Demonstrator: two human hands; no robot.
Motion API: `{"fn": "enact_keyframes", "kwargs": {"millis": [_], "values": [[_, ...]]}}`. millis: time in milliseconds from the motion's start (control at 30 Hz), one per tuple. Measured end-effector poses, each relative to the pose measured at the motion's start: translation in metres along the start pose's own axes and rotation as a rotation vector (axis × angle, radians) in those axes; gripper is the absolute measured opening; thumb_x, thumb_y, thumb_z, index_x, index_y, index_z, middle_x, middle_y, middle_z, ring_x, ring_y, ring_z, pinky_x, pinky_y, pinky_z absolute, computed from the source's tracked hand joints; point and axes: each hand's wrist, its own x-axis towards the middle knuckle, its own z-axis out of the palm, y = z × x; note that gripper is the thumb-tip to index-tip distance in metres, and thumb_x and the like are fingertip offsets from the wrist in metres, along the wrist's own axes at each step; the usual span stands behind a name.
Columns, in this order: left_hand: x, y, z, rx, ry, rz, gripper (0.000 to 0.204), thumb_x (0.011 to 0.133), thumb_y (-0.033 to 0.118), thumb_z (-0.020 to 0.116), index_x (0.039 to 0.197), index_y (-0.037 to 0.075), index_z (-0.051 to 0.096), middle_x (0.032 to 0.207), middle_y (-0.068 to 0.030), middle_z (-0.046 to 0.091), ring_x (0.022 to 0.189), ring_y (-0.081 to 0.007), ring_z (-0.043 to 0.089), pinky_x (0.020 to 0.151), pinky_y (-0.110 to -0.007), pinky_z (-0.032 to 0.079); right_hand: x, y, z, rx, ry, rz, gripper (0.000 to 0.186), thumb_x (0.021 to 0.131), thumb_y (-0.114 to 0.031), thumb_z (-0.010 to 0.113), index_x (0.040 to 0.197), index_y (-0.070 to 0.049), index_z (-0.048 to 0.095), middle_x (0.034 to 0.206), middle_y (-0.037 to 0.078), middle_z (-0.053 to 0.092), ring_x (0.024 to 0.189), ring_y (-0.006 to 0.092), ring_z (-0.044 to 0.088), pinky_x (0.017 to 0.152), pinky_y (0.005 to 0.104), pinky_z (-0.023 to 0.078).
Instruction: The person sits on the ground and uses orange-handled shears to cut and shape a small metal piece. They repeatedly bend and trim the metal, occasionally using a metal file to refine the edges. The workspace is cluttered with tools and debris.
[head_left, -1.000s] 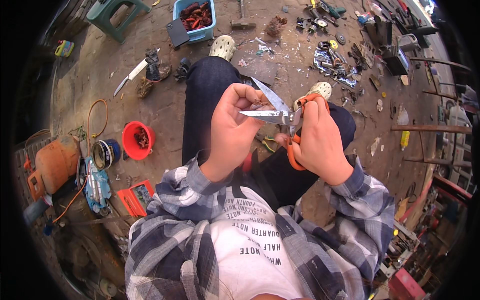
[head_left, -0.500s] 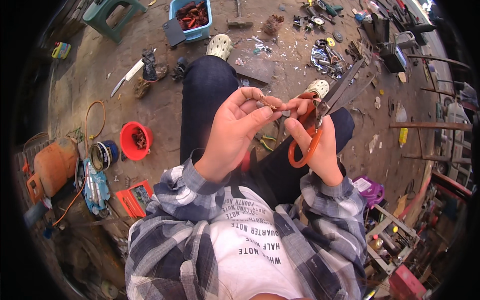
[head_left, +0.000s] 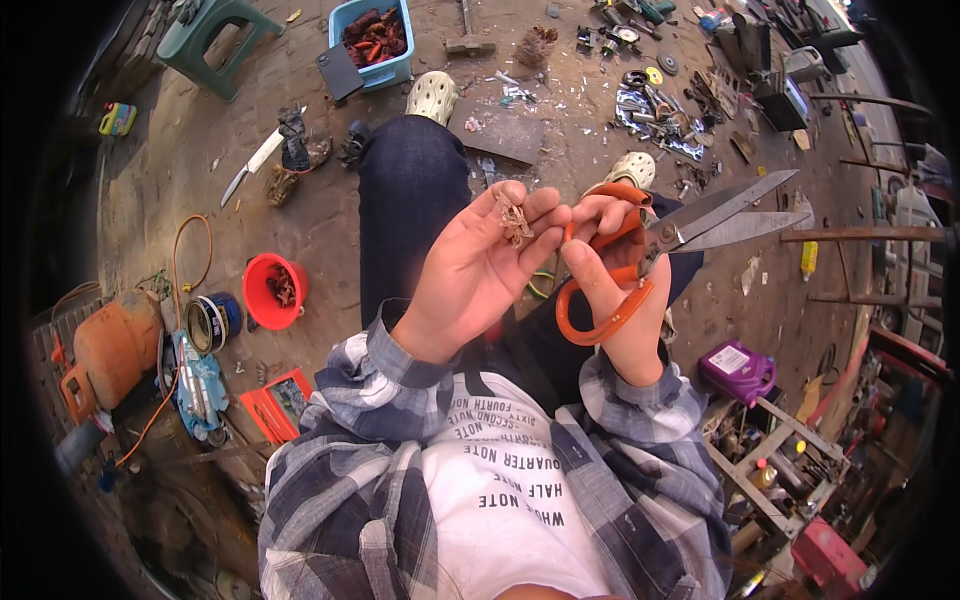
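My left hand (head_left: 460,265) is raised over my lap, palm turned up and fingers curled. A crumpled, pale-brown dry scrap (head_left: 513,220) rests between its thumb and fingers; its kind I cannot make out. My right hand (head_left: 628,300) holds large scissors (head_left: 668,238) with orange handles looped around it. Their grey blades point right, slightly apart. A tiny orange-red bit (head_left: 569,231) shows at the right fingertips, which meet the left fingertips. To the left on the ground stands a red bucket (head_left: 252,300) holding dark reddish-brown pieces.
Ahead, a blue basin (head_left: 402,72) holds dark-red pieces, with a dark flat panel (head_left: 339,73) against it. A knife (head_left: 252,166) lies on the ground at left. Metal parts (head_left: 650,112) are strewn at far right. A purple jug (head_left: 738,372) stands by my right elbow.
The scissors have swung from pointing up and right to pointing nearly right. My left hand has turned its palm upward, baring more of the scrap.
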Motion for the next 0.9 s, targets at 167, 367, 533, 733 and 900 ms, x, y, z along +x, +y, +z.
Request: {"fn": "enact_keyframes", "kwargs": {"millis": [167,367,533,733,900], "values": [[0.003,-0.003,-0.004,0.130,0.018,0.084,0.015,0.093,0.012,0.047,0.107,0.005,0.047,0.120,-0.0104,0.052,0.125,-0.0267,0.041,0.107,-0.042,0.031,-0.002,0.007,0.003,-0.023,0.028,-0.076,0.030,0.075,0.006,0.066,0.090,-0.003,0.042,0.096,0.009,0.055,0.083,0.0108,0.052,0.075,0.0247,0.042],[0.006,-0.007,-0.005,0.231,-0.008,0.081,0.015,0.093,0.015,0.049,0.106,0.006,0.048,0.125,-0.0146,0.051,0.123,-0.0267,0.043,0.105,-0.043,0.032,-0.002,0.001,0.012,-0.093,-0.017,0.048,0.025,0.078,0.007,0.063,0.088,-0.002,0.042,0.100,0.013,0.056,0.088,0.0153,0.057,0.080,0.0264,0.045],[0.004,-0.009,-0.003,0.303,0.004,0.091,0.016,0.095,0.015,0.044,0.107,0.005,0.048,0.129,-0.0192,0.048,0.120,-0.0269,0.046,0.105,-0.042,0.032,-0.002,0.007,0.016,-0.099,0.071,0.016,0.025,0.077,0.009,0.063,0.091,-0.001,0.044,0.094,0.009,0.056,0.087,0.0140,0.059,0.073,0.0227,0.048],[0.003,-0.013,-0.001,0.333,0.018,0.083,0.026,0.096,0.014,0.040,0.118,0.000,0.044,0.133,-0.0205,0.043,0.124,-0.0275,0.043,0.105,-0.042,0.033,-0.003,0.013,0.012,-0.179,0.084,-0.018,0.025,0.077,0.009,0.063,0.090,-0.001,0.045,0.091,0.007,0.056,0.084,0.0117,0.058,0.070,0.0215,0.047],[0.003,-0.019,0.007,0.389,0.036,0.099,0.041,0.096,0.020,0.041,0.129,-0.004,0.036,0.136,-0.0205,0.039,0.127,-0.0282,0.039,0.107,-0.041,0.031,-0.002,0.012,0.017,-0.244,0.136,-0.043,0.024,0.076,0.008,0.064,0.085,-0.002,0.044,0.088,0.007,0.056,0.079,0.0082,0.055,0.064,0.0185,0.043]]}}
